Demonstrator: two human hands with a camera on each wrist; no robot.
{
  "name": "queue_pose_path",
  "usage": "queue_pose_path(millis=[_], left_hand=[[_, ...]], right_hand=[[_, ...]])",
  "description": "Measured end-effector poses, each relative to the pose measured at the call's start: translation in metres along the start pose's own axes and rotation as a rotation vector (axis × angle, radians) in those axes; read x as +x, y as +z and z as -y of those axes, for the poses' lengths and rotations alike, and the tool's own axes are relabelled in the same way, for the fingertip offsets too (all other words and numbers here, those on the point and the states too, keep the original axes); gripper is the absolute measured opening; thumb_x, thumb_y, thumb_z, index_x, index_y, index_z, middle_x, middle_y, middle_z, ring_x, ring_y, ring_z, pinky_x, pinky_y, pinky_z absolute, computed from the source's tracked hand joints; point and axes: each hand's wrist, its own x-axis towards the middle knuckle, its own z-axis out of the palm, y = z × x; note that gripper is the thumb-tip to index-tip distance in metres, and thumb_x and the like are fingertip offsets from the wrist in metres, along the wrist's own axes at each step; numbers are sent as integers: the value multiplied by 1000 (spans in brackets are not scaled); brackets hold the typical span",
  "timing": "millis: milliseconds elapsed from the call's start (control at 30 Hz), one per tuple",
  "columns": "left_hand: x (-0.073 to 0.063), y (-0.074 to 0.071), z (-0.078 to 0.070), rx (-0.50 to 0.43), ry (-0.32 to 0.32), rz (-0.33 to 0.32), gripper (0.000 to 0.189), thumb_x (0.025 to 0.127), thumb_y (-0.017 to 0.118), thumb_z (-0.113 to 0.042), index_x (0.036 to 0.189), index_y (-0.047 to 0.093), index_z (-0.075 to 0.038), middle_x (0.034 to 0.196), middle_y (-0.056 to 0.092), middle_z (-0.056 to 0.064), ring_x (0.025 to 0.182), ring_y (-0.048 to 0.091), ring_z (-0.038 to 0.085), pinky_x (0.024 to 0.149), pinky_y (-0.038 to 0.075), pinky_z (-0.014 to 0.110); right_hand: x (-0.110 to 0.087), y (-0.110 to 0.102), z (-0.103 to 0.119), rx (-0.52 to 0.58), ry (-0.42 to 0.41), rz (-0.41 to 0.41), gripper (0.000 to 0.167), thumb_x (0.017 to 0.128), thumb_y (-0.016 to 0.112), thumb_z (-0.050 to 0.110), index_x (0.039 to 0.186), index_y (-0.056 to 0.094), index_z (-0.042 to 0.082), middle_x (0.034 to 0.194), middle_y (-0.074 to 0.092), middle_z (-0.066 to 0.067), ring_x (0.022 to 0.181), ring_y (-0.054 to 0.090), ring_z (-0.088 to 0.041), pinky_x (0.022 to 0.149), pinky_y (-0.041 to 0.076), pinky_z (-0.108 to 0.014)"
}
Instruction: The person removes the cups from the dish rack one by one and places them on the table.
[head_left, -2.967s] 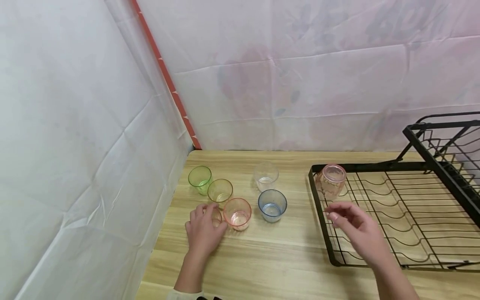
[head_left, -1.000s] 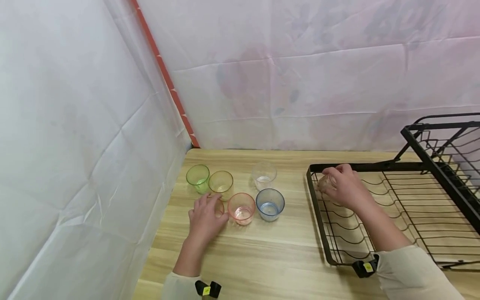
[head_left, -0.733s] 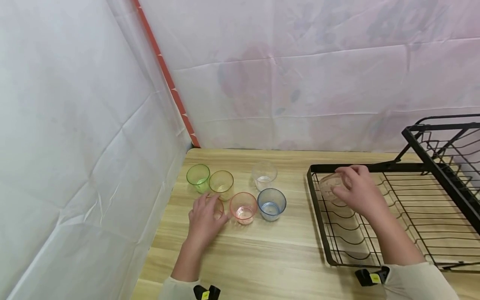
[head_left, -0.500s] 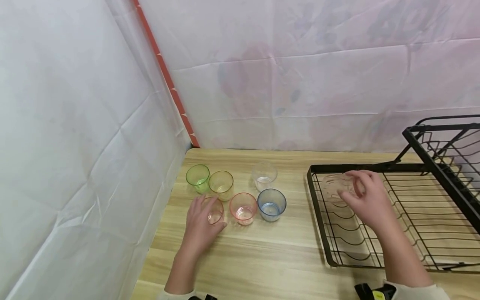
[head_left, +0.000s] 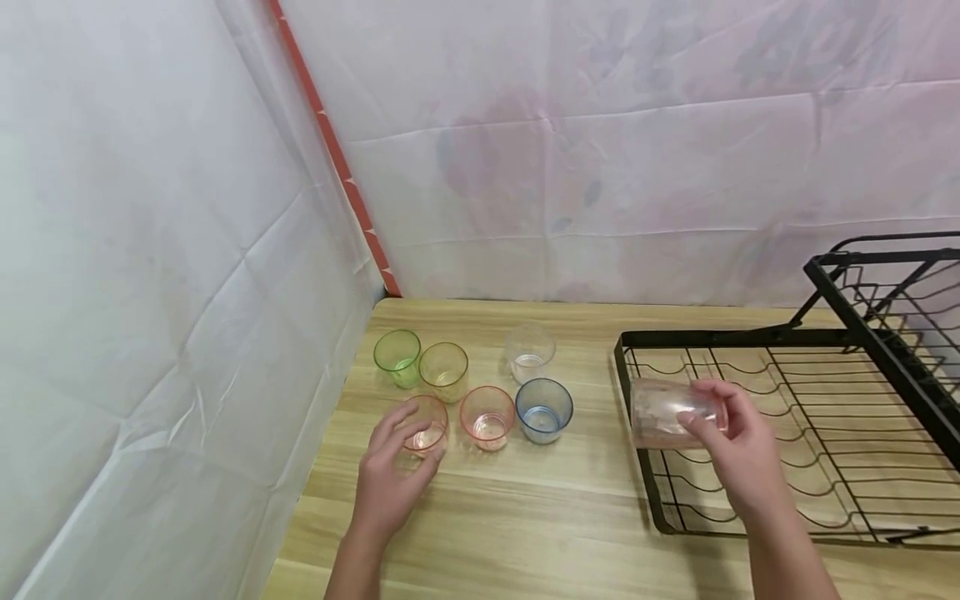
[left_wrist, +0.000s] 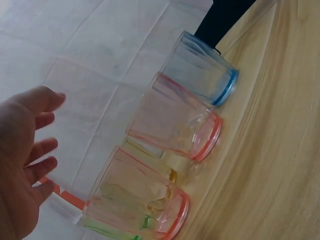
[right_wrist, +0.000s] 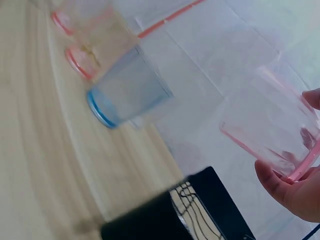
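Observation:
My right hand grips a clear pink glass by its base end, tilted onto its side with the mouth to the left, over the rack's left edge. In the right wrist view, thumb and fingers pinch the pink-banded base of this glass. My left hand is beside an upright pink-rimmed glass, fingers loosely bent. From the left wrist, that hand shows apart from the glass, holding nothing. A second pink-rimmed glass stands just right of it.
Upright on the wooden table stand green, amber, clear and blue glasses. A black wire dish rack fills the right side, with a raised tier. White sheeting walls the left and back.
The pink glass stood upside down in the rack's back left corner; my right hand has gripped, lifted, tipped and brought it nearer. My left hand has drawn back from the leftmost pink-rimmed glass.

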Motion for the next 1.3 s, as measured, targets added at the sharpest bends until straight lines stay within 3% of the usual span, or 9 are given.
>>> queue_pose_path(millis=[100,233,333,433,667,833,933,1100,1300], left_hand=[[-2,0,-5,-122,34,-26,40,72,82,1,109,71,-6,116,67,14,107,63,25,91,48,17],[-5,1,-14,-319,0,48,44,72,78,10,112,68,-1,109,68,16,93,62,18,72,52,27],[-7,6,-20,-407,10,128,46,71,77,12,115,66,1,111,67,18,96,62,18,75,53,30],[-8,13,-28,-449,52,205,49,73,79,6,119,64,-3,117,66,15,107,61,18,83,53,31],[-10,30,-49,-487,104,385,66,76,82,-11,136,55,-10,141,54,12,128,52,21,95,50,35],[-15,41,-60,-453,6,555,78,78,84,-29,145,46,-20,155,37,4,139,42,25,101,47,35],[-18,48,-64,-454,-42,618,81,78,84,-32,147,42,-26,159,30,-2,142,38,25,102,47,37],[-22,57,-68,-489,-73,658,81,78,84,-31,147,40,-28,158,30,-5,138,42,20,98,50,35],[-26,64,-72,-508,-124,647,68,81,81,-31,140,46,-30,150,39,-7,134,45,20,91,52,30]], right_hand=[[-9,9,-1,66,-4,57,38,89,60,-10,123,52,3,119,55,1,94,61,-8,73,58,-23],[-21,20,-1,58,4,129,38,88,60,-12,122,48,-1,119,54,-1,96,62,-11,70,60,-31],[-29,28,-1,14,0,168,39,86,62,-13,121,48,-3,118,55,1,98,61,-10,69,60,-33],[-35,36,-4,-4,-49,218,40,83,63,-15,119,48,-4,119,55,0,105,57,-8,76,58,-25],[-44,52,-12,101,-142,356,43,79,63,-20,116,46,-6,119,53,-4,110,55,-7,85,53,-20],[-49,63,-15,104,-132,416,43,80,66,-16,115,49,1,118,50,-5,107,56,-7,79,56,-26],[-52,68,-17,100,-122,445,41,81,66,-14,116,48,0,117,52,-3,103,58,-8,72,59,-31],[-56,75,-17,94,-59,473,40,83,68,-9,117,48,0,117,53,0,97,62,-12,65,60,-37],[-60,81,-18,46,-7,487,37,85,70,-1,115,50,5,114,55,-12,94,64,-15,64,59,-36]])
